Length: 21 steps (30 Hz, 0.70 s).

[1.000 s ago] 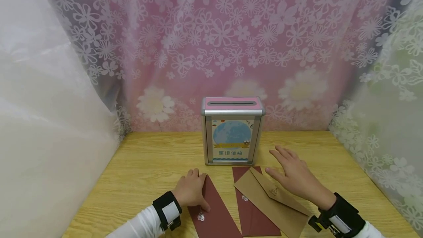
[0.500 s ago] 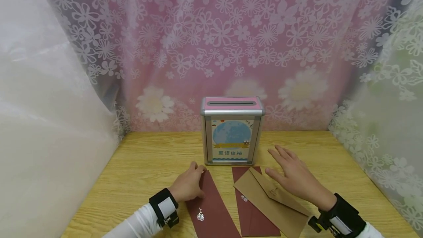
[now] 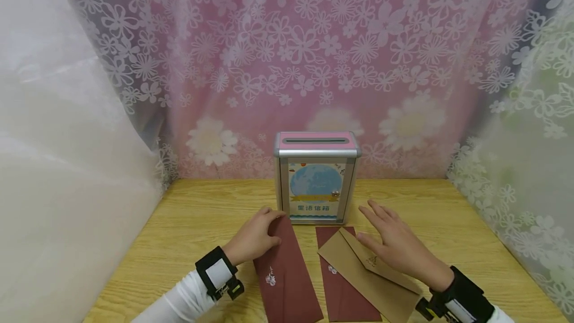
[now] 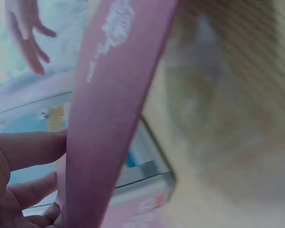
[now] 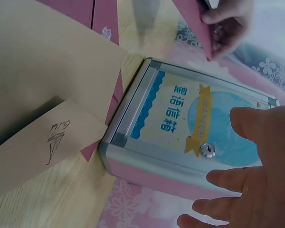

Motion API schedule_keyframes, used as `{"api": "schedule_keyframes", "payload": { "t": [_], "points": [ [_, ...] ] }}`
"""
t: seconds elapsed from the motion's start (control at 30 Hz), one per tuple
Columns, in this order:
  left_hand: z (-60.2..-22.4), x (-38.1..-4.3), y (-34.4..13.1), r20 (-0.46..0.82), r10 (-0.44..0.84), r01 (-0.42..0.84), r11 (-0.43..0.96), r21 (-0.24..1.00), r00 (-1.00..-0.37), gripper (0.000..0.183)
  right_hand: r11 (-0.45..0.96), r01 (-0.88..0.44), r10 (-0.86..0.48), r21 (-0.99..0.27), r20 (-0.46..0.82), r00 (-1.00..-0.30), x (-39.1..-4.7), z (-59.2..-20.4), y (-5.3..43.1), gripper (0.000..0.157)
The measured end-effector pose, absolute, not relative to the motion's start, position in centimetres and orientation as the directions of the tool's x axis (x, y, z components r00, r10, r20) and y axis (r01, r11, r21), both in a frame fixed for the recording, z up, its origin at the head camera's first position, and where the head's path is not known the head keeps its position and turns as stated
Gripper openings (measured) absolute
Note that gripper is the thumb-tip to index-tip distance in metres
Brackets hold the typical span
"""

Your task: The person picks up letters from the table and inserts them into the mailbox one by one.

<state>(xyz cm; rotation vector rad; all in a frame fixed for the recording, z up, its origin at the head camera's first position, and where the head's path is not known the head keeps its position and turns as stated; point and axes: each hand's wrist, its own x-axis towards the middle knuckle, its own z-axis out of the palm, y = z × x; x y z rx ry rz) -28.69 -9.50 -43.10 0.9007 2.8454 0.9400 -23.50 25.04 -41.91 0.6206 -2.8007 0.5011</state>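
Note:
My left hand [image 3: 252, 236] pinches a dark red envelope [image 3: 291, 273] near its far end, thumb on one face and fingers behind. That end is lifted off the table; in the left wrist view the envelope [image 4: 104, 114] stands edge-on between thumb and fingers, a silver flower print on it. Over the brown kraft envelope [image 3: 367, 275] hovers my right hand [image 3: 399, 245], fingers spread and holding nothing. The kraft envelope lies across a second dark red envelope [image 3: 329, 283]. Behind them stands a pink and silver letter box [image 3: 317, 183] with a slot [image 3: 316, 140] in its top.
The wooden table [image 3: 215, 208] bears everything. A pink flowered curtain [image 3: 314, 64] hangs behind it, with a plain white sheet [image 3: 67, 163] on the left and a pale flowered one [image 3: 529, 188] on the right. A small lock [image 5: 207, 150] sits on the box front.
My left hand has taken hold of the left dark red envelope and raised its far end toward the letter box. The right hand has hardly moved.

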Motion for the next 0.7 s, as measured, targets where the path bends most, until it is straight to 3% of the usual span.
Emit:
{"api": "schedule_keyframes", "payload": {
  "t": [0.27,0.7],
  "points": [
    [-39.8,-28.0,-7.8,0.287,0.543,0.607,0.621,0.496,-0.789,0.052,0.844,-0.466,-0.388,-0.265,0.300,-0.872,-23.0,-41.5,23.8,0.067],
    [-35.8,-26.0,-4.9,0.486,0.610,0.775,0.559,0.296,-0.626,0.056,0.740,-0.613,-0.508,-0.276,0.368,-0.779,-21.8,-39.6,19.4,0.045]
  ]
}}
